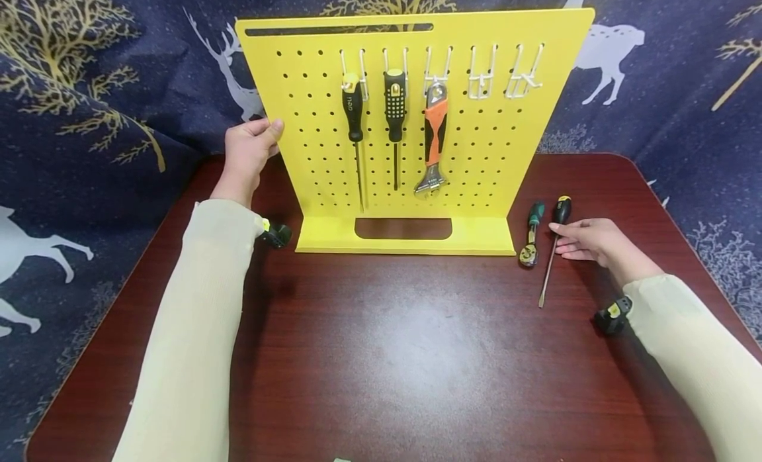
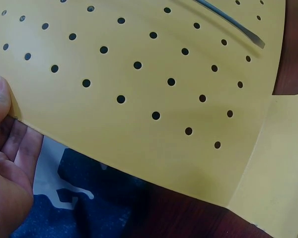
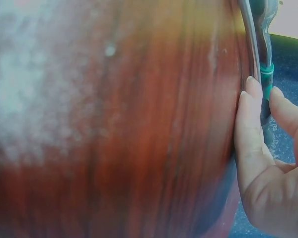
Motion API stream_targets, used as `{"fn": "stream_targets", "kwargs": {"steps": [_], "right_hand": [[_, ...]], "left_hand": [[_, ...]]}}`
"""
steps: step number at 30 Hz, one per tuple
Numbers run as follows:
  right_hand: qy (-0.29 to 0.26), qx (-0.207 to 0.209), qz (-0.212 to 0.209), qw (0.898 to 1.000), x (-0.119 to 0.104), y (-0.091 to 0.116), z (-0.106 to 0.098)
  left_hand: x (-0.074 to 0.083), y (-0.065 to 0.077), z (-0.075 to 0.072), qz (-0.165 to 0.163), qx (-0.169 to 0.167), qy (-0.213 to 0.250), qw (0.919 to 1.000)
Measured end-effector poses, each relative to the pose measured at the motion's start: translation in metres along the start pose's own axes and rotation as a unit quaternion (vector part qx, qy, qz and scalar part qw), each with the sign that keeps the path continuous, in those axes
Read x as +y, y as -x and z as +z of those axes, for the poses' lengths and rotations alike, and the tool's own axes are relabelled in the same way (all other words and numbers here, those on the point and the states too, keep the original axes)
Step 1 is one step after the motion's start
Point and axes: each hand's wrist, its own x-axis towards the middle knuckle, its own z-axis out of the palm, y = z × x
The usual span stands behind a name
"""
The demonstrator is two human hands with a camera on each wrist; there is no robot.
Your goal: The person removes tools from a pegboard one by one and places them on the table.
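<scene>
A yellow pegboard (image 1: 482, 138) stands upright on its base at the back of the table. My left hand (image 1: 251, 151) grips its left edge, thumb on the front face and fingers behind, as the left wrist view also shows. At the right, my right hand (image 1: 589, 242) has thumb and fingertips around a black-handled flathead screwdriver (image 1: 549, 270), near where shaft meets handle. Just left of it lies a green-handled ratchet wrench (image 1: 528, 253). On the board hang a long screwdriver (image 1: 354, 114), a shorter screwdriver (image 1: 395, 108) and an orange-handled adjustable wrench (image 1: 435, 134).
Two white hooks, a left one (image 1: 481, 78) and a right one (image 1: 524, 81), hold nothing at the board's upper right. The dark red table (image 1: 369, 356) spreads out in front. Behind it hangs a dark blue cloth (image 1: 149, 65) with deer and trees.
</scene>
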Motion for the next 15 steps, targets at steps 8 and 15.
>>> {"fn": "stream_targets", "kwargs": {"steps": [8,15], "right_hand": [[0.016,0.005,-0.002,1.000,0.0001,-0.0009,-0.0020],[0.029,0.005,0.004,1.000,0.0020,-0.0004,-0.0034]], "left_hand": [[0.0006,-0.0004,-0.0008,0.010,-0.004,0.003,0.9999],[-0.0014,-0.0008,-0.0003,0.005,-0.006,-0.002,1.0000]]}}
